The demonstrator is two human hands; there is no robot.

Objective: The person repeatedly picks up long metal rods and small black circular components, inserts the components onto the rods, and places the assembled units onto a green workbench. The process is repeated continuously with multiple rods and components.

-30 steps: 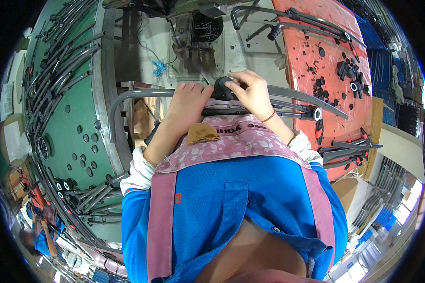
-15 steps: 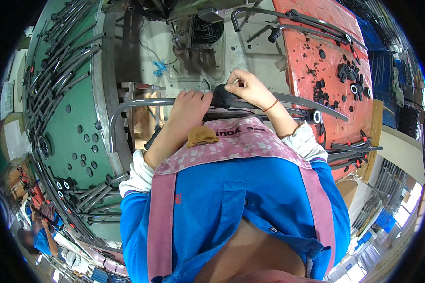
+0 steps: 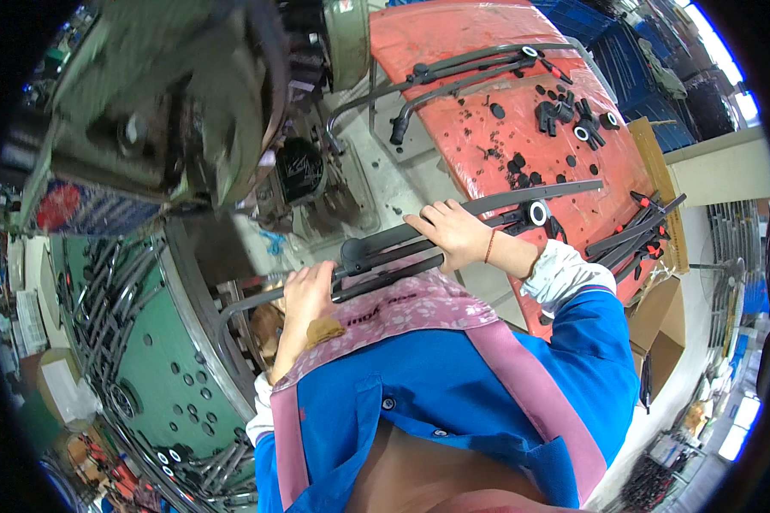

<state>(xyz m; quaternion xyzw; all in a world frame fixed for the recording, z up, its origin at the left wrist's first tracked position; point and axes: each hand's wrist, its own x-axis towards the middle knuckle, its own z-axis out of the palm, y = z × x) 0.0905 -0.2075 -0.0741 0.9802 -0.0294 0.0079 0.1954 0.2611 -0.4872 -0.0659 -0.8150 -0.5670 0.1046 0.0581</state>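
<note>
A long dark tube frame (image 3: 496, 202), bent at its left end, lies across my lap. Around its left part, just beside a round black joint (image 3: 352, 250), my left hand (image 3: 309, 292) is closed. Farther right along the tube, my right hand (image 3: 455, 234) is closed with the fingers over the top. More thin dark tubes run parallel under the joint, between my hands. The frame's right end reaches over the red table, near a black fitting with a white ring (image 3: 536, 213).
A large greenish machine (image 3: 175, 103) stands at the upper left. The red-covered table (image 3: 453, 128) carries a second frame and scattered black parts. On the left, the green table (image 3: 158, 338) holds piled dark tubes and black discs. An open cardboard box (image 3: 661, 325) stands at right.
My right hand has left the black joint and now grips the tube to its right. The frame's right end has risen, and the whole view has swung, bringing the machine in at left.
</note>
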